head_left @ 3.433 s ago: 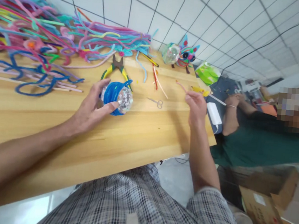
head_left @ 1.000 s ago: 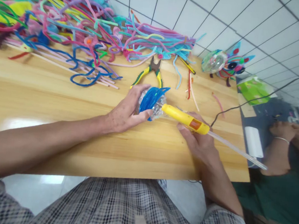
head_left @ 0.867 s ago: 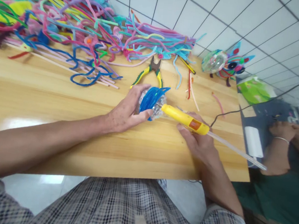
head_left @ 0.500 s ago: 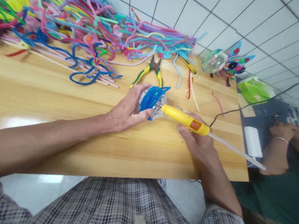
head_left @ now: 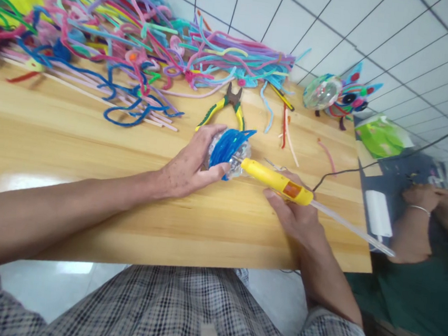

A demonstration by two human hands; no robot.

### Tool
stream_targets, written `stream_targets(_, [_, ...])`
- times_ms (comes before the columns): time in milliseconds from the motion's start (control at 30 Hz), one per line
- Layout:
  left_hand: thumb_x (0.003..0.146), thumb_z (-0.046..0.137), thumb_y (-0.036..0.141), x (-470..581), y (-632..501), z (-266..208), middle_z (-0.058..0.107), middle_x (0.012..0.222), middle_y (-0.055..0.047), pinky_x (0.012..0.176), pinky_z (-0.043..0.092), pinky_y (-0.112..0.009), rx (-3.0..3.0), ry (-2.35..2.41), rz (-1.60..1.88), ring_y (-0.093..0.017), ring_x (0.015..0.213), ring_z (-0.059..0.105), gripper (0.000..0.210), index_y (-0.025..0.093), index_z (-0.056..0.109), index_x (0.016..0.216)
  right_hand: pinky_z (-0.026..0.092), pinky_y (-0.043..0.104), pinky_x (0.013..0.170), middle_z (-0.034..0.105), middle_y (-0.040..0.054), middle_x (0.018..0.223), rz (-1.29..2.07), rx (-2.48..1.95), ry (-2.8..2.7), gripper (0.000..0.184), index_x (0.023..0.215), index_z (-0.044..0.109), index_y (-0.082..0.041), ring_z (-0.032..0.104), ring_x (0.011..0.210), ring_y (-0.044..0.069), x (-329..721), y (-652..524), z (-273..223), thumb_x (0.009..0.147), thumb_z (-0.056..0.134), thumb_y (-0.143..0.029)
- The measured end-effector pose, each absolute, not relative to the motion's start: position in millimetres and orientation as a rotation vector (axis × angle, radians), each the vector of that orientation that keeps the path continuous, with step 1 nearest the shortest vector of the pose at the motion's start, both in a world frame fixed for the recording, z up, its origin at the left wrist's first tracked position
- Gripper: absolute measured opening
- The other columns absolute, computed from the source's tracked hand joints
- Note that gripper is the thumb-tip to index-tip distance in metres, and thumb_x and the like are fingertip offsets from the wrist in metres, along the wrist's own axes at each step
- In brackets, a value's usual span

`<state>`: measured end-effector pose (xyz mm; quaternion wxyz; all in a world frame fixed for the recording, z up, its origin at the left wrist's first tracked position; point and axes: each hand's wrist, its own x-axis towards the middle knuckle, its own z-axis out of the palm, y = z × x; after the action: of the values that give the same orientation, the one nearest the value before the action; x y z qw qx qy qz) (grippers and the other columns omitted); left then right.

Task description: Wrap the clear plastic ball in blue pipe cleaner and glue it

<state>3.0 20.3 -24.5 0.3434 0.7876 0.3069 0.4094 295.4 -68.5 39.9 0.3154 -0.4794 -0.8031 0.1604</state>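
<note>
My left hand (head_left: 192, 167) is closed around a clear, faceted ball (head_left: 241, 154). Blue pipe cleaner (head_left: 226, 146) is wound round the ball, its ends sticking out to the upper right. In my right hand (head_left: 297, 209) is a yellow hot glue gun (head_left: 274, 179), with a clear glue stick (head_left: 353, 228) out of its back end. The gun's metal nozzle points left, at or very close to the ball beside the blue windings; whether it touches I cannot tell. Most of the right fingers are hidden beneath the gun. Pliers (head_left: 230, 102) with yellow-green handles lie just beyond the ball.
Colourful pipe cleaners (head_left: 112, 46) are heaped along the back left of the wooden table (head_left: 123, 227). A finished-looking craft animal (head_left: 338, 94) stands at the back right. A black cord (head_left: 407, 153) runs right. Past the table edge, another person's hands (head_left: 423, 198) are near a white device (head_left: 378, 212).
Almost nothing differs. The glue gun and its glue stick have shifted very slightly to the left, while the left hand and ball hold their place.
</note>
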Motion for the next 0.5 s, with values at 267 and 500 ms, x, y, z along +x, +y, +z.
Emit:
stream_targets(267, [0.105,0.064,0.065,2.7,21.0,-26.3,0.057,0.160,-0.021,0.131,0.050,-0.063,2.059,0.800,1.060,-0.039,0.151,0.057,0.077,0.022,0.040,0.165,0.069,0.049,0.099,0.083,0.0061,0.121,0.432,-1.343,-2.031,0.024,0.131,0.071,-0.032,0.080,0.110,0.028,295.9,-70.2,34.8,0.108,0.068,-0.038])
stream_targets(500, [0.104,0.066,0.063,3.9,20.8,-27.0,0.058,0.160,-0.019,0.130,0.050,-0.066,2.027,0.813,1.073,-0.040,0.150,0.059,0.075,0.027,0.042,0.165,0.068,0.046,0.096,0.080,0.0026,0.104,0.567,-1.331,-1.850,0.016,0.112,0.074,-0.030,0.078,0.098,0.025,297.5,-68.6,34.0,0.104,0.075,-0.045])
